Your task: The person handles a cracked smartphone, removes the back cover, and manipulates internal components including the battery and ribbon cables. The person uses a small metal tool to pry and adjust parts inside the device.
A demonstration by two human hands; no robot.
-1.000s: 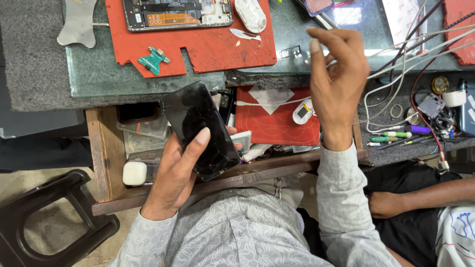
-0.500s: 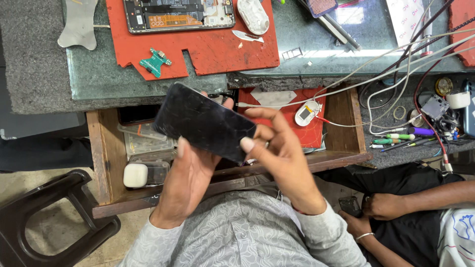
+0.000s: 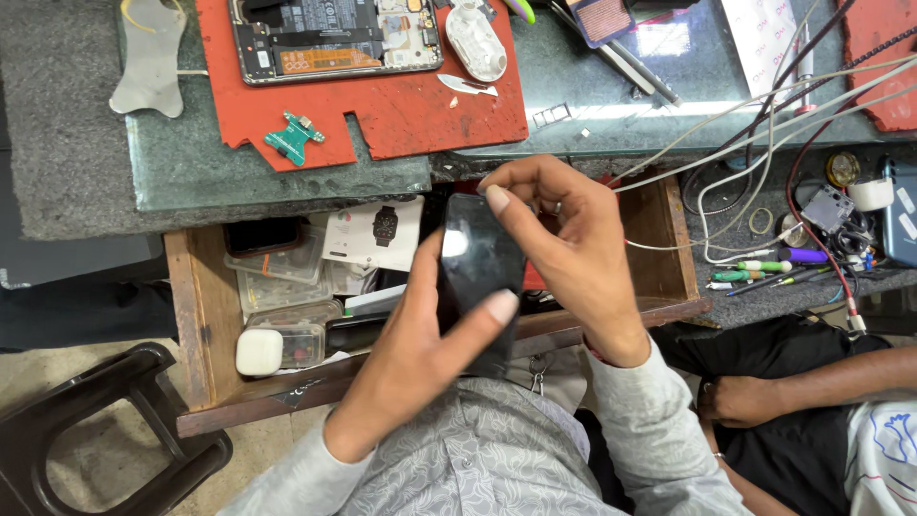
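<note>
Phone back panel [image 3: 478, 272], glossy black, held upright over open wooden drawer [image 3: 205, 315] at front edge of desk.

Left hand [image 3: 420, 354] cradling panel from below, thumb pressed on lower face, remaining fingers wrapped behind; grip steadies it clear of drawer clutter. Right hand [image 3: 564, 248] at upper edge, fingertips curled and pinching rim, apparently to feel or work the edge. Opened phone [image 3: 334, 33] lying on red mat [image 3: 420, 105] toward far edge of desk, small green circuit part [image 3: 293, 137] beside it. White earbud case [image 3: 259, 352] at drawer's left front corner.
</note>
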